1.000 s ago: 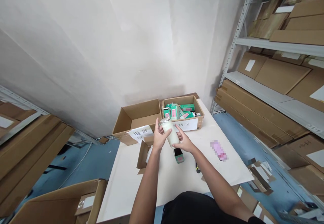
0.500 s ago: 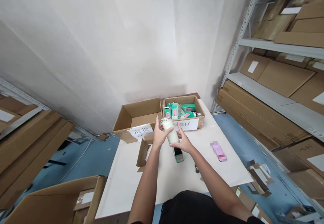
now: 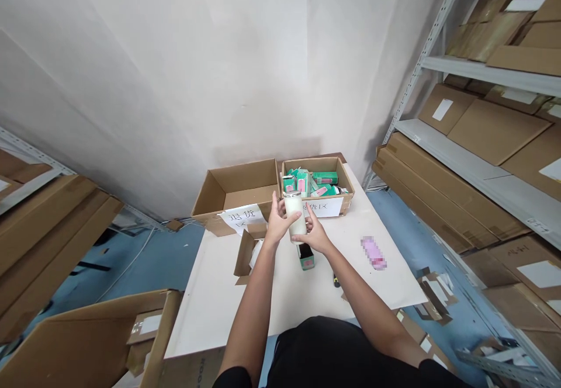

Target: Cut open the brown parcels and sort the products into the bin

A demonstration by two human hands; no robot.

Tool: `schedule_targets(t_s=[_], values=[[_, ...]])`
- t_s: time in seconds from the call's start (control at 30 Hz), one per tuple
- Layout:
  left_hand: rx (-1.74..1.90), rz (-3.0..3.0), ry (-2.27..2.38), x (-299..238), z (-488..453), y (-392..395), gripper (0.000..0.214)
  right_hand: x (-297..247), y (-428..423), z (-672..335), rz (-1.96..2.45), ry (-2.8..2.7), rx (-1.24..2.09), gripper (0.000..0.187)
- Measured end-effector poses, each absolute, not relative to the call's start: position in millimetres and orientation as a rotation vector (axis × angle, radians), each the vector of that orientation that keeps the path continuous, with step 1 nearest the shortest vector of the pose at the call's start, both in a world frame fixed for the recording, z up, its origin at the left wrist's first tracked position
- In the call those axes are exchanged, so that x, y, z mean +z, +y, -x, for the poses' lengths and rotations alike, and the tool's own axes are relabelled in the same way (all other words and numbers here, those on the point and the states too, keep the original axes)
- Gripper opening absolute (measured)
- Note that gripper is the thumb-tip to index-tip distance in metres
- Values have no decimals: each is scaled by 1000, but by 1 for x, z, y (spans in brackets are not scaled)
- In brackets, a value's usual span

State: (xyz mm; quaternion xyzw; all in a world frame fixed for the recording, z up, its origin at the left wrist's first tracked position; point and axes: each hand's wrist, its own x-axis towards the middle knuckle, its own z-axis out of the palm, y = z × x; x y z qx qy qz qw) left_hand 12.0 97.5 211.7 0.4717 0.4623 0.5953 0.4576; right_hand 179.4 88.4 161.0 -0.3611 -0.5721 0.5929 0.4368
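Note:
Both of my hands hold a white cylindrical bottle with a shiny cap [image 3: 294,212] almost upright above a white table [image 3: 219,306]. My left hand [image 3: 277,223] wraps its left side. My right hand [image 3: 314,233] grips its lower right side. Right under the bottle stands a small open green box [image 3: 305,256]. Behind it an open carton [image 3: 324,173] holds several green and pink boxes. An empty open carton [image 3: 234,192] with a paper label sits to its left.
A small open brown box [image 3: 245,253] lies left of my left arm. A pink blurred item [image 3: 373,253] lies on the table's right side, a dark small tool [image 3: 335,281] near my right arm. Shelving with flat cartons [image 3: 482,125] stands right; cartons [image 3: 100,341] lie lower left.
The bottle has been turned from tilted to almost upright between my hands, and the view has shifted slightly.

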Motion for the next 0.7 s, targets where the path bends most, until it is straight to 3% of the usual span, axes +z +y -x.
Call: schedule_targets(t_s=[0.1,0.27,0.47,0.7], values=[[1434,-1168,1220,207,-9,101,140,158,90,-176,932,-1414,1462,146],[1417,-1111,1167,201,-8,101,130,157,88,-175,855,-1450,1505,132],[1386,-1205,1299,196,-4,100,125,150,87,-178,921,-1515,1453,137],[1193,-1481,1377,187,4,98,88,93,97,-207,862,-1507,1556,116]])
